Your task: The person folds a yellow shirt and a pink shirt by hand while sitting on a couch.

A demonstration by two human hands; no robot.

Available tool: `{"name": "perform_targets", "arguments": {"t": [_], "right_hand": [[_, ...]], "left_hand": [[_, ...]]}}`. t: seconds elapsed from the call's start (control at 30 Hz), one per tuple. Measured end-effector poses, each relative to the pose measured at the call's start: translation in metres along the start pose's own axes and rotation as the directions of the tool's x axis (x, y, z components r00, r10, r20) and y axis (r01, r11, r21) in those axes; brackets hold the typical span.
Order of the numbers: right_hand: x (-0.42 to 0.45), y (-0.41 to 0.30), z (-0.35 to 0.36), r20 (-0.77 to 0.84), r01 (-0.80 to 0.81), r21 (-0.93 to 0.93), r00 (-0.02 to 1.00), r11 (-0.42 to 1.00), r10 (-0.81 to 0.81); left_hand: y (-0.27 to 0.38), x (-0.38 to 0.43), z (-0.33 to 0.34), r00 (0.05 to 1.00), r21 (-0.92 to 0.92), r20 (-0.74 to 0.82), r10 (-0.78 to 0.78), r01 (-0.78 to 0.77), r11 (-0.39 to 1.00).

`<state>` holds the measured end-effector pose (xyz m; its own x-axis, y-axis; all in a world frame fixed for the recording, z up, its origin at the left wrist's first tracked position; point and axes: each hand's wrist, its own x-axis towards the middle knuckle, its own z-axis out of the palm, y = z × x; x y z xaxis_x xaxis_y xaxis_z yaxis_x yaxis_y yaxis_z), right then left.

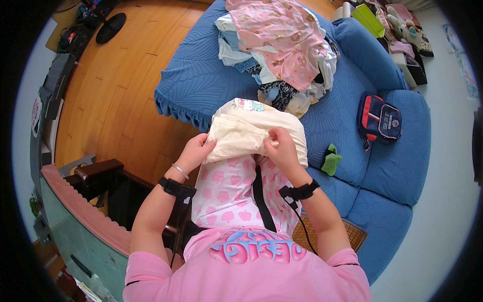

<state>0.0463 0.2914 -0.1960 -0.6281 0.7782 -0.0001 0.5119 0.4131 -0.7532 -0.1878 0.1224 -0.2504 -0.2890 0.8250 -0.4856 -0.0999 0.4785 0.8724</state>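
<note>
A cream cloth garment [286,126] with a printed cartoon figure lies spread across my lap. One part of it [236,137] is folded over toward me, forming a flap. My left hand [198,151] pinches the flap's left edge between thumb and fingers. At the flap's right end, my right hand [281,149] grips the fabric with bent fingers. Under the garment are my white trousers [226,188] with pink apple shapes. Just beyond my knees, a heap of clothes [283,41] rests on the blue sofa [200,71], with a pink patterned garment on top.
On the sofa to the right lie a green cloth item [332,160] and a navy and red bag [379,119]. A cabinet with a pink scalloped cover [86,207] stands at left, beside a dark wooden chair [100,170]. A black round base [110,28] stands on the wooden floor.
</note>
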Motion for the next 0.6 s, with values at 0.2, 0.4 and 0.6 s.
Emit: {"name": "perform_targets", "arguments": {"t": [0.2,0.4,0.6], "right_hand": [[0.03,-0.023,0.035,0.02,0.241,-0.168,0.97,0.956,-0.241],[0.042,-0.04,0.054,0.244,0.067,-0.232,0.97,0.97,-0.008],[0.048,-0.043,0.046,0.134,0.327,-0.216,0.943,0.92,-0.304]], "left_hand": [[-0.015,-0.008,-0.006,0.913,-0.145,-0.061,-0.404,0.392,0.908],[-0.031,-0.007,-0.002,0.869,-0.323,0.114,-0.481,0.491,0.809],[0.011,-0.012,0.004,0.952,-0.615,0.008,-0.307,0.247,0.749]]}}
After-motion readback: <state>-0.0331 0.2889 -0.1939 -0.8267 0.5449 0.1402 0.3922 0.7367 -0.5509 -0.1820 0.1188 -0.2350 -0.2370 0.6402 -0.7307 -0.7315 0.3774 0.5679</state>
